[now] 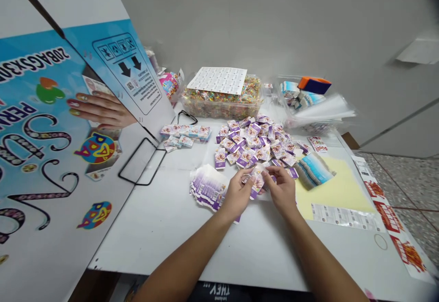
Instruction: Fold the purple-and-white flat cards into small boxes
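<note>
My left hand (238, 192) and my right hand (281, 187) meet over the white table (164, 219), fingers pinched together on a small purple-and-white packet (258, 179). Just beyond them lies a loose heap of the same small purple packets (255, 142). A fanned stack of flat purple packets (208, 187) rests left of my left hand. A fanned stack of blue cards (313, 169) lies right of my right hand on a yellow sheet (338, 188).
A large blue printed carton flap (61, 124) leans over the table's left side. At the back stand a clear tub of colourful pieces (222, 98) under a printed sheet, pale blue packets (185, 133), glasses (187, 117), and plastic bags with boxes (313, 96). Label strips (387, 210) lie at the right edge.
</note>
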The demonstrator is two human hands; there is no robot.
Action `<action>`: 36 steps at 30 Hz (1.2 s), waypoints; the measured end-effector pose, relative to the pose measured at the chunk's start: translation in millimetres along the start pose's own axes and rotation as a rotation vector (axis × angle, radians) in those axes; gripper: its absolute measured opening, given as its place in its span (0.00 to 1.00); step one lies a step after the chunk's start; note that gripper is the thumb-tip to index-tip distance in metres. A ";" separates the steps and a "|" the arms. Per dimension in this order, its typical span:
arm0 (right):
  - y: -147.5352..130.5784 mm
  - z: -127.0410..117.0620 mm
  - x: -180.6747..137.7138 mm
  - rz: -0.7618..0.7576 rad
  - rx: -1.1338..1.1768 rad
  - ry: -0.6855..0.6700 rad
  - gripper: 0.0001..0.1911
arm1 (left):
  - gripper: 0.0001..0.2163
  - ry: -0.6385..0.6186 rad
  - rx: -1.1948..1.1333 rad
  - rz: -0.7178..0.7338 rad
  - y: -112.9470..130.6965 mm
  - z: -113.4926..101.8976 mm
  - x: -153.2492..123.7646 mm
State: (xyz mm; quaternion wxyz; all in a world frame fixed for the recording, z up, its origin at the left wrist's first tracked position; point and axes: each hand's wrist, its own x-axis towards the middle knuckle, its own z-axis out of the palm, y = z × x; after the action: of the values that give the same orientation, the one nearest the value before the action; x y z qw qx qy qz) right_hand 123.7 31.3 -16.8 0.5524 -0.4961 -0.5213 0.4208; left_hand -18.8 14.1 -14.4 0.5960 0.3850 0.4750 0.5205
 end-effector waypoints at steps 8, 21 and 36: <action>0.0 -2.3 6.2 0.027 0.090 -0.072 0.12 | 0.17 0.028 0.255 0.150 6.9 -4.1 -1.8; 5.6 -12.0 10.9 0.152 0.227 -0.120 0.16 | 0.20 -0.081 0.341 0.359 18.2 -5.4 -10.5; 0.1 -2.6 -0.5 0.116 0.167 0.008 0.11 | 0.21 -0.001 0.413 0.335 13.6 -9.0 -9.4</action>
State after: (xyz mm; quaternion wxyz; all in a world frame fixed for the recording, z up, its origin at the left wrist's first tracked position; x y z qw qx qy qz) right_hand 126.3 30.6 -16.9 0.5686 -0.4790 -0.4527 0.4922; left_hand -31.1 6.7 -2.1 0.4104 0.5721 0.5005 0.5038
